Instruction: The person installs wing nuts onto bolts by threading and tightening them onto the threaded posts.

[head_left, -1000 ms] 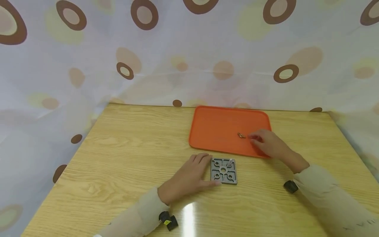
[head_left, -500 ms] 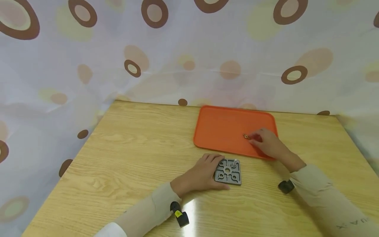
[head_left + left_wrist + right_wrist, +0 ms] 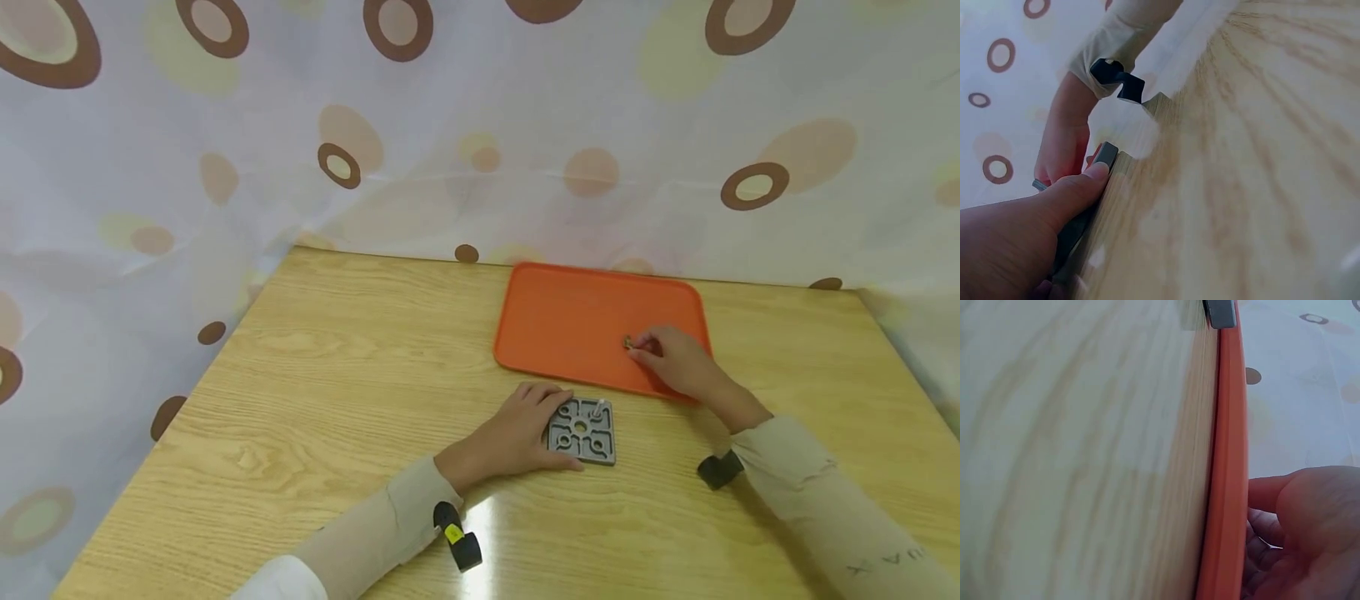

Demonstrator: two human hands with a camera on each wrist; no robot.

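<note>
In the head view my left hand [image 3: 517, 432] holds a square grey metal plate [image 3: 581, 450] by its left side, thumb along the near edge and fingers at the far corner. The plate has recessed channels, round holes and a light pin [image 3: 598, 408] standing up near its far right corner. My right hand [image 3: 675, 360] is over the orange tray [image 3: 562, 321]. Its thumb and fingertips pinch a small brass-coloured wing nut [image 3: 627, 342], partly covered. The left wrist view shows my thumb [image 3: 1085, 184] against the plate's edge [image 3: 1075, 234]. The wing nut is hidden in the right wrist view.
The tray lies towards the back of the wooden table [image 3: 360, 350], its raised rim [image 3: 1227, 456] between the table and my right hand. A spotted cloth [image 3: 450, 125] hangs behind the table. Black wrist cameras [image 3: 457, 537] sit below both sleeves.
My left hand has moved right and closed up against the plate. My right fingers have reached the wing nut and tipped it up. The head view has shifted slightly.
</note>
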